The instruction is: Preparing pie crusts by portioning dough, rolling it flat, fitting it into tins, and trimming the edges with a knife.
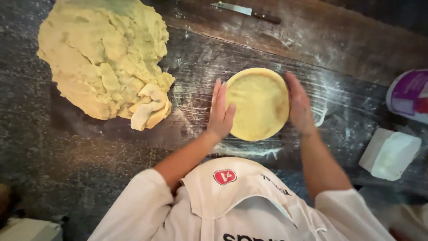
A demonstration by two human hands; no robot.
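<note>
A round tart pan lined with pale yellow dough (pixel 258 102) sits on the floured dark wooden table (pixel 89 147). My left hand (pixel 221 111) presses flat against its left rim, fingers pointing away from me. My right hand (pixel 298 105) cups the right rim. Both hands hold the pan between them. A big lump of the same yellow dough (pixel 104 56) lies to the far left, with torn scraps at its near edge.
A knife (pixel 247 12) with a dark handle lies at the far edge. A white plastic scraper (pixel 390 154) rests at the right, and a white and purple tub (pixel 410 94) stands behind it. Flour streaks surround the pan.
</note>
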